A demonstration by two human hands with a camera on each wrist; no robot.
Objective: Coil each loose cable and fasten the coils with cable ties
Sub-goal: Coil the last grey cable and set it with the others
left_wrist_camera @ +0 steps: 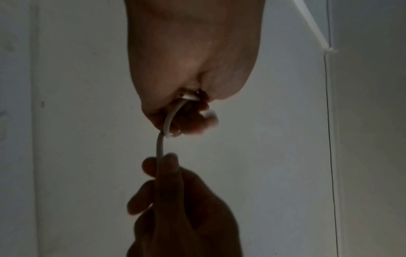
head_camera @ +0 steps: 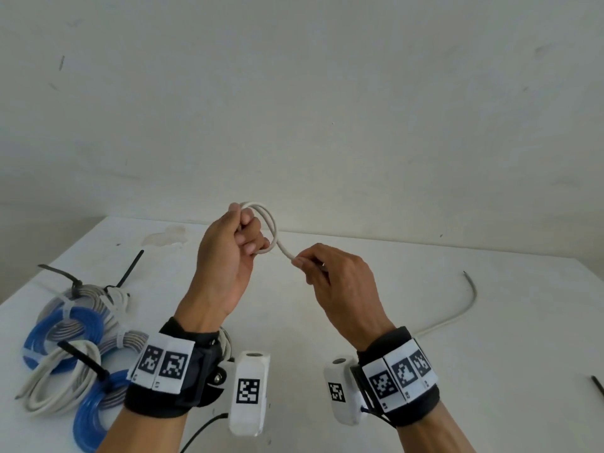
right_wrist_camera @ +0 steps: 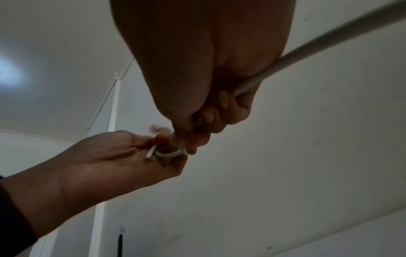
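Above the white table my left hand grips a small coil of white cable, its fingers curled through the loops. My right hand pinches the same cable just right of the coil. From there the cable runs back under my right wrist, and its loose tail lies curved on the table. In the left wrist view the cable spans from my left hand down to my right hand. The right wrist view shows the cable leaving my right hand and the coil in my left hand.
A pile of tied coils, blue, grey and white, with black and white ties, lies at the table's left front. One black cable tie lies at the far right edge. A wall stands behind the table.
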